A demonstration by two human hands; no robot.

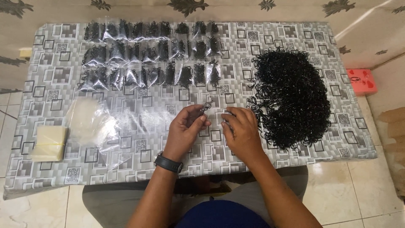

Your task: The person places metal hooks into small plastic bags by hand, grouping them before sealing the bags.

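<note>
Black elastic loops make up nearly everything on this table (295, 38) — a big loose heap (291, 99) on the right, and three tidy rows of small clear bags (152, 55) of them along the far side.

Head view: the left hand (185, 128), a black watch (168, 163) at its wrist, is raised a little off the cloth with its fingers curled in, pinching a small bunch of loops (205, 107) between thumb and fingertips. The bunch sticks out past the fingertips, pointing up and away from the person toward the bag rows; it is too small and tangled to give a clear long axis.

The right hand (241, 128) lies palm down just beside the near-left edge of the heap, fingers bent and spread low over the cloth. Whether it has any loops under it I cannot tell — its palm hides them.

The layout reads as a line of work: loose stock by the right hand, filled bags set out of the way at the far edge, and empties to the left — a slack pile of clear bags (90, 120) and, beside it, a banded stack (48, 142) of flat ones.
</note>
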